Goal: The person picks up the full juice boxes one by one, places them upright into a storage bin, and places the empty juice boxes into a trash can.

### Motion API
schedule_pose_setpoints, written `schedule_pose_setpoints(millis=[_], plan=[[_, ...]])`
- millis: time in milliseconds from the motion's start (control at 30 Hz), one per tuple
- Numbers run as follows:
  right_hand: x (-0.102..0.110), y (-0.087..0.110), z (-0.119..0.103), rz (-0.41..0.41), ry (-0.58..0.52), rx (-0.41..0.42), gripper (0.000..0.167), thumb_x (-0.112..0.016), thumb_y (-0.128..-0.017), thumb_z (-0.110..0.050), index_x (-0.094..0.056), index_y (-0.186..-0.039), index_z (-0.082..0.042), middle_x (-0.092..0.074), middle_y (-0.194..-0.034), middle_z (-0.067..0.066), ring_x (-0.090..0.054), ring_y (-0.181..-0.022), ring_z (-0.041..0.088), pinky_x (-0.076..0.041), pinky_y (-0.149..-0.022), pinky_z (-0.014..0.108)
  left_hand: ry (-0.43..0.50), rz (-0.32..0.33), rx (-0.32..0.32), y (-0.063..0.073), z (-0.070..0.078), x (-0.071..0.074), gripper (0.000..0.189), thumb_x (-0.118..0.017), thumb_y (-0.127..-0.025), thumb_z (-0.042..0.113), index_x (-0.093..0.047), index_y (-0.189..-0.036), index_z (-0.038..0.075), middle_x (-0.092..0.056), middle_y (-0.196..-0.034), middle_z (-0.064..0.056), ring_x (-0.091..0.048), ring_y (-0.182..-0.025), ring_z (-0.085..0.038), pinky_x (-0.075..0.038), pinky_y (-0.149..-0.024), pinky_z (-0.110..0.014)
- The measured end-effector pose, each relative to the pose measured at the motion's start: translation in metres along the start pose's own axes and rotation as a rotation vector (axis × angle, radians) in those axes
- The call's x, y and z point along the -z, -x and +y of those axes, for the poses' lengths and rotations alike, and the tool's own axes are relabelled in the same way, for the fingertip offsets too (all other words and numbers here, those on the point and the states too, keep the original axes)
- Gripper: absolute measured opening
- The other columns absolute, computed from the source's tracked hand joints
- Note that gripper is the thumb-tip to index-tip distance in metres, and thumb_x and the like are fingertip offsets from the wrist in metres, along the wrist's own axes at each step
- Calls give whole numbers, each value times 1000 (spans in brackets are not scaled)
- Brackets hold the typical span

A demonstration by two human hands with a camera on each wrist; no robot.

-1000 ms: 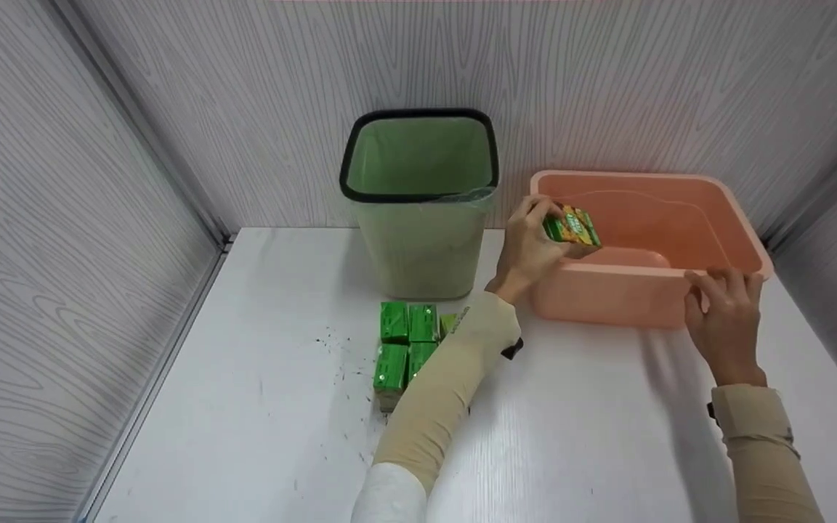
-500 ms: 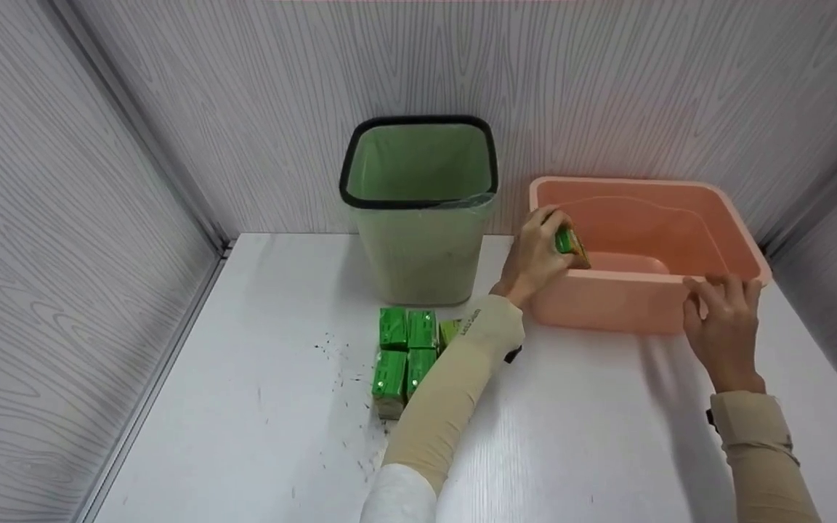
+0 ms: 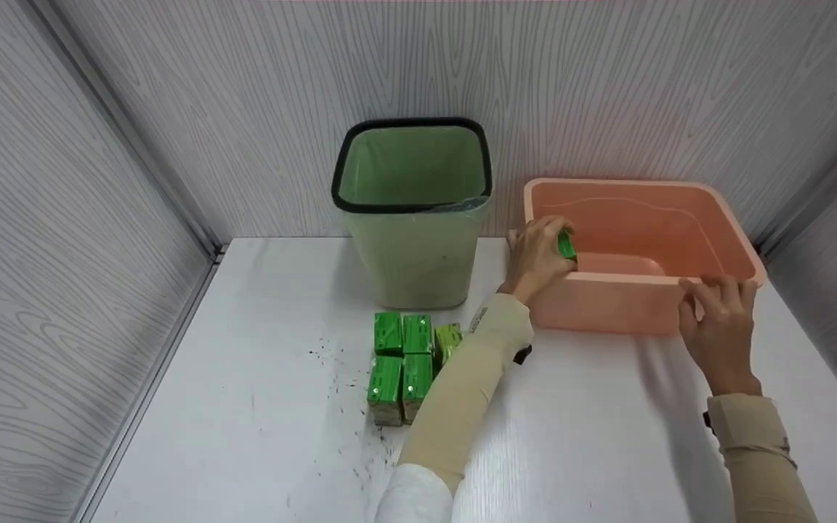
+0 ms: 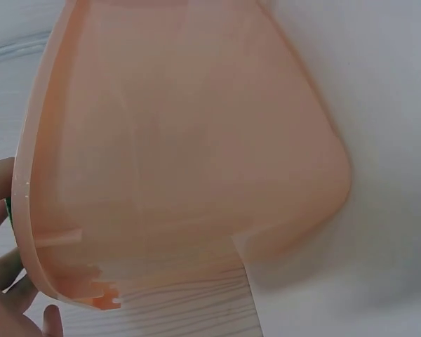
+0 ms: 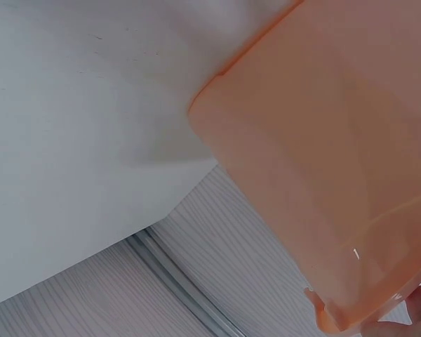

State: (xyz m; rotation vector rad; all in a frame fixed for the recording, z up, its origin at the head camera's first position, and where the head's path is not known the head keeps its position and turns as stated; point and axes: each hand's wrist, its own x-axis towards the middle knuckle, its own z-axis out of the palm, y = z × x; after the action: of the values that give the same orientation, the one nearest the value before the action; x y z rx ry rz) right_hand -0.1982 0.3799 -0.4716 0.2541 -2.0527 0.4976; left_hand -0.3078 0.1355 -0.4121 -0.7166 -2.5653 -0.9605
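Observation:
My left hand (image 3: 537, 256) reaches over the front left corner of a pink plastic tub (image 3: 611, 301) and grips a small green carton (image 3: 566, 245), mostly covered by the fingers. In the left wrist view, just a green sliver of that carton shows behind the tub's rim. My right hand (image 3: 720, 323) holds the tub's front rim near its right corner; its fingers curl over the edge, as the right wrist view shows at the lower right. Several green cartons (image 3: 387, 381) stand grouped on the table, beside a yellow-green carton (image 3: 448, 341) partly behind my left forearm.
A pale green bin (image 3: 418, 261) with a black rim stands left of the tub, near the back wall. Small dark specks mark the white table (image 3: 259, 436) left of the cartons. Wood-grain panels (image 3: 280, 87) enclose the back and sides.
My left hand has lowered the carton into the tub's left end and turned it, so its orange printed face no longer shows. My right hand stays on the rim.

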Motion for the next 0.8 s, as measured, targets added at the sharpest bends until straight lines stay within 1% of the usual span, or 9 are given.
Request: schedule_pose_setpoints(millis=[67,167,300,400,467,600,700,800], plan=[[1,1,0,3,5,-6,20,-63,-85,15,-73,-101,9,-59,-99,35,-41,-89,52,-34,-71,60,13,-15,24,0,1,-3,41,-91,-77,26,-72,-113,19,-69,-119,6,-60,-109,-11,-31,-86,-34],[3,3,-2,3,13,-11,19,-63,-85,15,-73,-100,10,-59,-99,35,-42,-89,52,-35,-70,60,32,-56,72,1,1,-8,38,-91,-77,30,-74,-109,18,-70,-112,7,-59,-106,-10,-29,-85,-33],[1,5,-4,-9,15,-15,19,-63,-85,14,-73,-101,9,-58,-100,35,-42,-89,51,-36,-68,59,4,-120,112,2,-1,-9,33,-88,-80,35,-75,-107,19,-70,-108,9,-58,-104,-9,-28,-85,-33],[-1,4,-4,-5,16,-19,19,-63,-85,14,-73,-101,9,-58,-100,35,-42,-89,51,-36,-68,59,-25,-170,97,1,-2,-6,28,-85,-84,35,-76,-107,20,-70,-108,9,-57,-104,-10,-28,-86,-36],[-2,3,-4,-2,18,-18,19,-63,-85,14,-72,-101,9,-58,-100,34,-42,-89,51,-37,-68,59,-37,-208,91,-1,-2,-3,22,-82,-88,32,-76,-106,20,-69,-108,9,-55,-105,-10,-27,-87,-37],[-4,1,-4,-6,10,-12,19,-63,-85,15,-72,-101,8,-57,-100,34,-42,-90,51,-38,-69,60,-84,-285,99,-2,-3,1,9,-72,-96,24,-77,-103,21,-67,-105,10,-52,-109,-10,-25,-92,-41],[-5,0,-5,-3,4,-9,18,-63,-85,15,-72,-100,9,-57,-100,34,-42,-90,51,-38,-68,60,-166,-323,83,-2,-3,3,15,-64,-100,21,-78,-104,22,-70,-103,12,-50,-111,-11,-25,-96,-43],[-5,-1,-6,4,3,-9,17,-62,-86,14,-72,-99,10,-57,-100,35,-42,-89,50,-38,-68,59,-214,-325,57,-1,-4,3,19,-59,-103,24,-78,-107,24,-71,-103,13,-51,-112,-11,-25,-97,-44]])
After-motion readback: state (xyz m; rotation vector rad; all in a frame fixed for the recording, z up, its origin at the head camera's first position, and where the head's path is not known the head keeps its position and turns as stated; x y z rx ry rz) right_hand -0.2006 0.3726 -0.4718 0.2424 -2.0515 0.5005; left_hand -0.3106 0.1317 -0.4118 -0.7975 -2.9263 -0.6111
